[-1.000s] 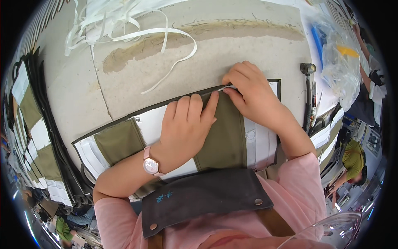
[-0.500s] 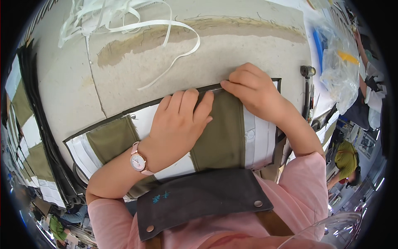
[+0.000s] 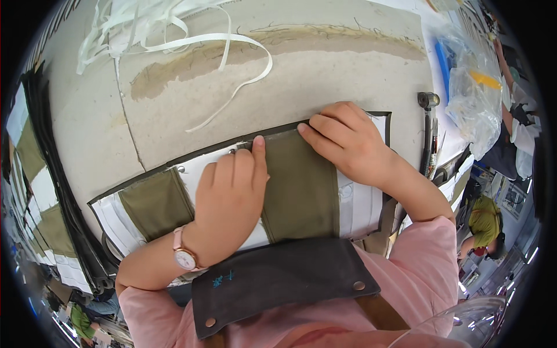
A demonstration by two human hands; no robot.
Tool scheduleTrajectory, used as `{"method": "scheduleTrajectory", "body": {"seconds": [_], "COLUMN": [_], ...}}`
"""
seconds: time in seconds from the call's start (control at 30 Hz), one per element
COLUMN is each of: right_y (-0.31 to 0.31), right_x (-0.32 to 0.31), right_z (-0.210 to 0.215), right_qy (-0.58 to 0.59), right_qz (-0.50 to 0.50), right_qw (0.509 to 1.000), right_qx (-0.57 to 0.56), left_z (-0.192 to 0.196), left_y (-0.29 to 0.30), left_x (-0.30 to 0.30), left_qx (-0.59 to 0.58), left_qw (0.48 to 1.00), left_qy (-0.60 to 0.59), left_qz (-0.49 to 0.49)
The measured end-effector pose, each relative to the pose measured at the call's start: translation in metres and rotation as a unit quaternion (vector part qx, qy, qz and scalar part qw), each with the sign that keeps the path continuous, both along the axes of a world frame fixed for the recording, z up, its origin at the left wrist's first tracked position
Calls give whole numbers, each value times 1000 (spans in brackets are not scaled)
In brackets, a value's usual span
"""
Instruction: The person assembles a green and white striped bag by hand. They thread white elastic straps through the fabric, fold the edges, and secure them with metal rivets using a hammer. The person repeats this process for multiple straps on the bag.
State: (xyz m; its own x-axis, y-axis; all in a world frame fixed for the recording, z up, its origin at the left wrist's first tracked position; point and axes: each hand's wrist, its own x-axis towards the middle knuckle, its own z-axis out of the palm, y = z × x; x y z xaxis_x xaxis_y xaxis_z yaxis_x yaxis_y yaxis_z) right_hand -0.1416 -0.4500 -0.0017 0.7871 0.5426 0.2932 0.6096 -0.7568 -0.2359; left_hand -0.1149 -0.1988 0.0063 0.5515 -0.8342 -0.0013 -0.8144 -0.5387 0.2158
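A fabric panel (image 3: 301,197) in olive green and white sections, with a dark edge strip, lies before me. My right hand (image 3: 355,145) pinches the panel's far edge right of its middle, the fingertips closed on the dark strip. Farther left, my left hand (image 3: 229,194) rests on the panel, its index finger stretched to the strip and its other fingers bent, their tips hidden; it seems to press rather than grip. Small round metal studs (image 3: 181,170) sit along the far edge. The near part of the panel goes under my dark apron flap (image 3: 284,275).
White tape (image 3: 249,40) lies tangled at the far left. Dark-edged panels (image 3: 55,191) are stacked at the left. On the right are a black-handled tool (image 3: 428,101) and a clear plastic bag (image 3: 473,95). Another person (image 3: 486,223) is at the far right.
My left hand has slid left and nearer to me along the panel, its fingers now more bent. The right hand has shifted slightly left and nearer, still pinching the edge.
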Motion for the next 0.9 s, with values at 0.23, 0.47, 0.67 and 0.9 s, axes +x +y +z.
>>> {"method": "scheduleTrajectory", "body": {"seconds": [0.23, 0.47, 0.67, 0.9], "right_y": [-12, -12, -12, -14], "right_x": [-1, 3, 12, 3], "right_z": [-5, 8, 10, -1], "right_qy": [71, 133, 184, 66], "right_qz": [-60, -123, -116, -65], "right_qw": [992, 977, 971, 994], "right_qx": [85, 114, 103, 55], "left_z": [-10, -18, -20, -22], "left_y": [-34, -42, -45, -45], "left_x": [-6, 4, 8, 11], "left_qx": [-87, -113, -120, -154], "left_qw": [986, 980, 980, 979], "left_qy": [-62, -84, -69, -46], "left_qz": [-129, -141, -144, -126]}}
